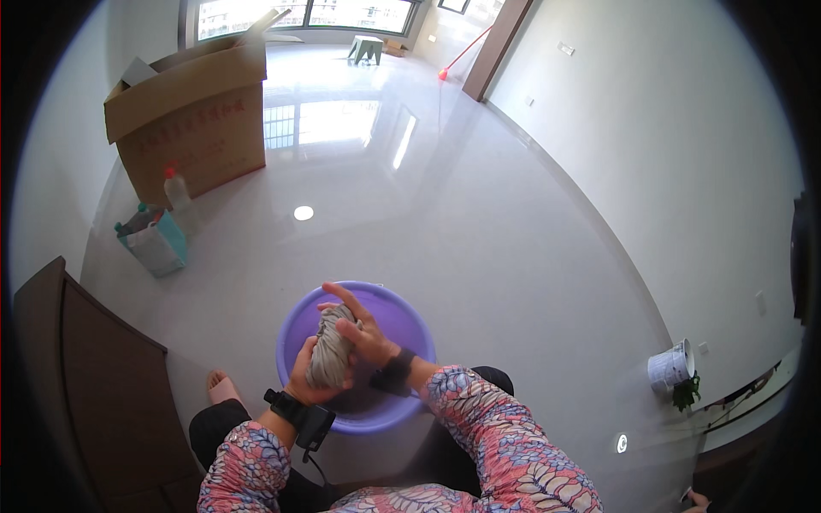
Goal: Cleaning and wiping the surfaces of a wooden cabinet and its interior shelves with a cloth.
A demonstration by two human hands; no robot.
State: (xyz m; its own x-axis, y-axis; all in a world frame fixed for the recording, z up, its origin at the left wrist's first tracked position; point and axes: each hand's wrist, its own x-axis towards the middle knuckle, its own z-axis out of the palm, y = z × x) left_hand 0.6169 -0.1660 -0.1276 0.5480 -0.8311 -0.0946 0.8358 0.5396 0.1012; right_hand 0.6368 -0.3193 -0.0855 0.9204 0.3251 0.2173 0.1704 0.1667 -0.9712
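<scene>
A bunched, twisted grey cloth [331, 349] is held above a round purple plastic basin [410, 320] on the floor. My left hand [306, 378] is closed around the lower left part of the cloth. Against the cloth's upper right side lies my right hand [367, 333], its index finger stretched out and its thumb on the fabric; how firmly it grips is not plain. Both wrists wear black straps with small devices. The basin's inside is partly hidden by my hands and the cloth, and its contents are hard to make out.
A large open cardboard box [199, 134] stands at the upper left, near a clear bottle [177, 189] and a teal-and-white bag [154, 247]. Dark wooden furniture [115, 385] is at the left. A white bucket [668, 369] with a plant stands by the right wall. A hand [696, 501] shows at the bottom right.
</scene>
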